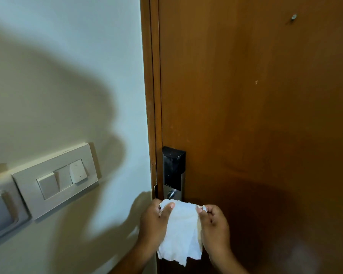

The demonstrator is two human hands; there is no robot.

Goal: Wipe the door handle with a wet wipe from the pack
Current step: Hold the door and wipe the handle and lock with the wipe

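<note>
From the head camera, the wet wipe point(181, 232) is white, crinkly and a bit see-through. It hangs open like a small sheet, with a ragged bottom edge. It sits at about 6 o'clock in the picture, in front of the brown door point(255, 115), just below the black and silver lock plate point(173, 171).

The left hand point(156, 222) pinches the wipe's top left corner, thumb on the front. The right hand point(215, 226) pinches the top right corner. Both hands reach up from the bottom, holding the wipe spread between them.
</note>
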